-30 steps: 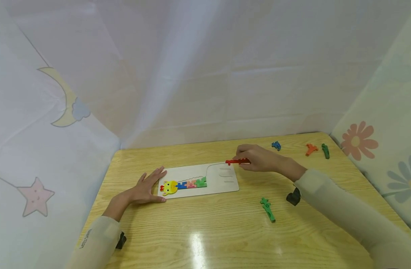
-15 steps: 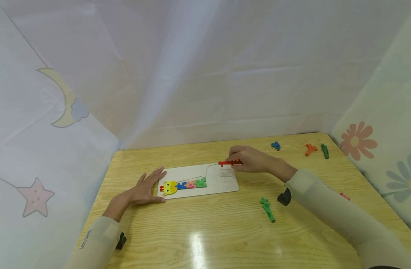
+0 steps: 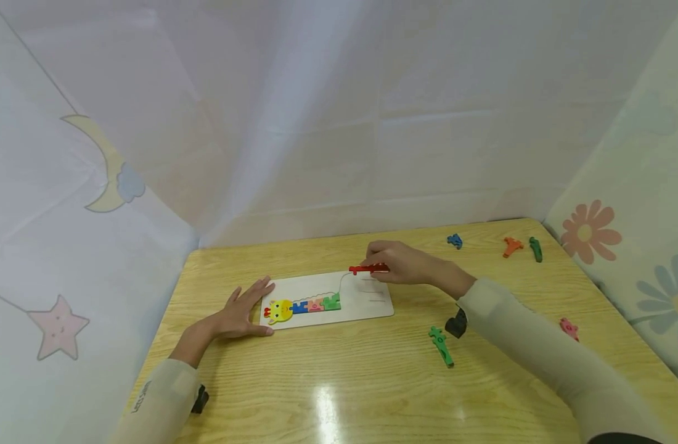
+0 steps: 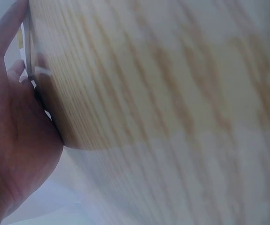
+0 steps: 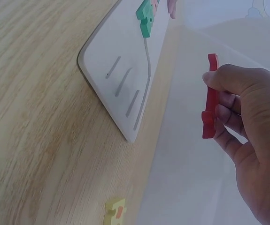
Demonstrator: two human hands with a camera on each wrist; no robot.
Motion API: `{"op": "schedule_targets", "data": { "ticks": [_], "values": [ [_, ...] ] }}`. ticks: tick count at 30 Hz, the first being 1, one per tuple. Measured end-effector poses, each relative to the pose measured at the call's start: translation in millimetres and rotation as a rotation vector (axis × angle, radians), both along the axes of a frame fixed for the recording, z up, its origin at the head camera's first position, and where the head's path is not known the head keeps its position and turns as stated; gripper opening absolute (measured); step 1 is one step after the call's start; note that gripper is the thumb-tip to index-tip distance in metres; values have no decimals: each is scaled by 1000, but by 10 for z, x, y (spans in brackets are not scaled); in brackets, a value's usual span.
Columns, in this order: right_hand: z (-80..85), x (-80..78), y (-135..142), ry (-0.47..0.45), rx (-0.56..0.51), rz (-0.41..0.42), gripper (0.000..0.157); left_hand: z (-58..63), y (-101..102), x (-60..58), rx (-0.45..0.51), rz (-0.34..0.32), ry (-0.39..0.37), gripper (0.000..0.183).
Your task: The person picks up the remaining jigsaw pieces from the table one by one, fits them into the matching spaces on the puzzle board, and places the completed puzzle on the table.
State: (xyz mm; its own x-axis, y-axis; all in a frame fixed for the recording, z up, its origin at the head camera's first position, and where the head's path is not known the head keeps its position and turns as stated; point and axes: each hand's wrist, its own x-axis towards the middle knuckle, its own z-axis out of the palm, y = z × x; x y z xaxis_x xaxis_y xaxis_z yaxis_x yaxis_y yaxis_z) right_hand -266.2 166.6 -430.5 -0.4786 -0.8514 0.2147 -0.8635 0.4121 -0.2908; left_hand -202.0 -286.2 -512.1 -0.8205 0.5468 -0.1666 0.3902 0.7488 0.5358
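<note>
A white puzzle board [image 3: 367, 308] lies on the table with a yellow giraffe head [image 3: 281, 310] at its left end. Blue [image 3: 300, 307], pink [image 3: 315, 304] and green [image 3: 331, 301] jigsaw pieces run on from the head in a row. My left hand [image 3: 238, 316] rests around the board's left end, fingers spread, thumb at the near corner. Between thumb and fingers, my right hand [image 3: 402, 263] pinches a red puzzle piece [image 3: 362, 269] over the board's far right part. In the right wrist view the red piece [image 5: 211, 101] stands clear of the board [image 5: 104, 42], where engraved lines show.
Loose puzzle pieces lie to the right: a light green one [image 3: 441, 346] in front, a pink one [image 3: 569, 328] beside the right sleeve, and blue [image 3: 455, 240], orange [image 3: 513, 246] and dark green [image 3: 535, 249] ones farther back. The right wrist view shows a yellow piece [image 5: 115, 212].
My right hand has moved left with the red puzzle piece, farther over the board. The pink loose piece has come out from behind the sleeve. My left hand stays put.
</note>
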Motion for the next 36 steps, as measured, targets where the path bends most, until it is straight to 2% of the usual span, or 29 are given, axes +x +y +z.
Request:
{"op": "schedule_targets", "data": {
  "ticks": [23, 36],
  "values": [
    [-11, 12, -311, -48, 2, -21, 26, 15, 18, 5, -23, -1, 5, 111],
    [-49, -37, -477, -35, -10, 11, 26, -4, 5, 1, -23, 0, 12, 110]
  ]
}}
